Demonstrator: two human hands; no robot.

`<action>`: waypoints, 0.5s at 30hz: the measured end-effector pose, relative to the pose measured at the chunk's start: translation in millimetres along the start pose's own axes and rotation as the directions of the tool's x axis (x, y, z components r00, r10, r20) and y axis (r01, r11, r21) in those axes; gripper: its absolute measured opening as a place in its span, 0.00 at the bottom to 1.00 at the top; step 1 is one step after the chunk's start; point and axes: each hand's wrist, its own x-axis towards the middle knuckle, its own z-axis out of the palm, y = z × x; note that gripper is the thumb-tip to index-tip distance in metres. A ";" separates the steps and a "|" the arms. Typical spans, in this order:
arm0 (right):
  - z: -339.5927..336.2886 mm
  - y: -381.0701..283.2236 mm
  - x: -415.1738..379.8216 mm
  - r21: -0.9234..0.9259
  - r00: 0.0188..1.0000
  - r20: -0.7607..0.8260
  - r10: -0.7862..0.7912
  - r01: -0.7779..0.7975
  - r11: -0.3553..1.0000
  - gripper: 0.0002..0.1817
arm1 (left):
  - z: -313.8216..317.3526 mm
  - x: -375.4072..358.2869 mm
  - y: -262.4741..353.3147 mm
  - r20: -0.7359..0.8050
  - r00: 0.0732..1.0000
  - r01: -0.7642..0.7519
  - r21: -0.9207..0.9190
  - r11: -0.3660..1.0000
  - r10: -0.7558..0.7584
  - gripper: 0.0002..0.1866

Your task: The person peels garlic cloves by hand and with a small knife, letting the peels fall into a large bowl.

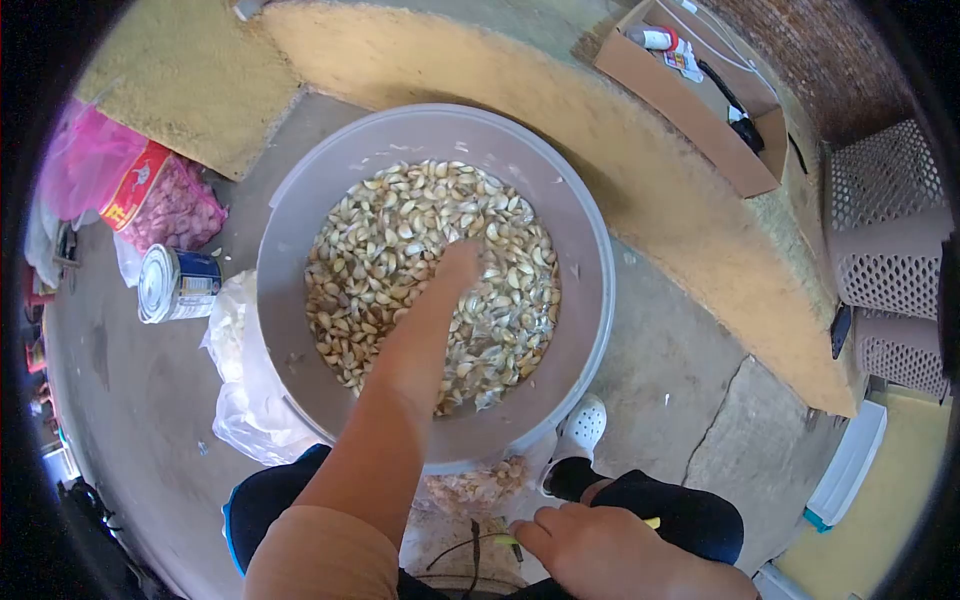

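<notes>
A large grey round tub [560, 180] holds many garlic cloves [400, 240] in what looks like water. My left arm reaches down into it, and my left hand [459, 265] is among the cloves near the middle, its fingers hidden and blurred. My right hand [590, 545] rests near my right knee, closed around a thin yellow-green tool [653, 522] that shows at both sides of the fist. I cannot tell what kind of tool it is. Below the tub's near rim, between my legs, lies a pile of garlic skins or cloves [480, 485].
White plastic bags [240, 370] lie against the tub's left side. Beyond them stand a paint can [180, 283] and a pink bag of garlic [170, 205]. A low yellow ledge [650, 220] curves behind, bearing a cardboard box [690, 120]. Perforated grey crates [885, 260] stand at the right.
</notes>
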 end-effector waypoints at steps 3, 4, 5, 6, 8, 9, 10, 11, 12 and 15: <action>-0.9 3.5 2.2 -0.036 0.999 0.027 -0.035 0.036 0.999 0.06 | 10.7 1.2 -1.8 -0.105 0.978 0.176 -0.029 0.984 -0.178 0.15; -1.9 3.5 2.3 -0.050 0.998 0.038 -0.050 0.052 0.997 0.07 | 10.7 2.7 -1.2 -0.108 0.972 0.209 -0.029 0.977 -0.211 0.15; -2.2 3.1 2.3 -0.062 0.999 0.030 -0.045 0.046 0.997 0.07 | 8.4 6.8 -1.2 -0.110 0.963 0.243 -0.029 0.970 -0.245 0.15; -2.6 2.5 2.3 -0.076 0.999 0.020 -0.040 0.041 0.996 0.07 | 1.8 7.7 2.6 -0.115 0.954 0.275 -0.029 0.961 -0.277 0.15; -2.3 2.0 2.4 -0.086 0.999 0.006 -0.037 0.037 0.996 0.07 | -25.8 -1.0 24.0 -0.175 0.951 0.265 0.044 0.963 -0.254 0.14; -1.7 1.8 2.4 -0.080 0.999 0.003 -0.038 0.038 0.996 0.08 | -34.9 -3.8 33.5 -0.205 0.949 0.262 0.082 0.962 -0.241 0.14; -1.2 1.3 2.9 -0.074 0.999 0.000 -0.040 0.040 0.996 0.08 | -37.5 -2.6 38.9 -0.186 0.957 0.244 0.098 0.965 -0.223 0.13; -0.7 0.4 3.4 -0.073 0.999 -0.006 -0.046 0.045 0.996 0.08 | -39.1 -0.4 44.8 -0.168 0.964 0.226 0.114 0.967 -0.205 0.13; -0.4 -0.2 3.9 -0.072 0.999 -0.013 -0.051 0.050 0.996 0.08 | -38.6 1.7 50.5 -0.150 0.971 0.207 0.130 0.970 -0.187 0.13; 1.1 -0.9 5.6 -0.045 0.999 0.003 -0.054 0.055 0.997 0.07 | -23.2 4.7 63.3 0.001 0.998 0.063 0.037 0.997 -0.063 0.12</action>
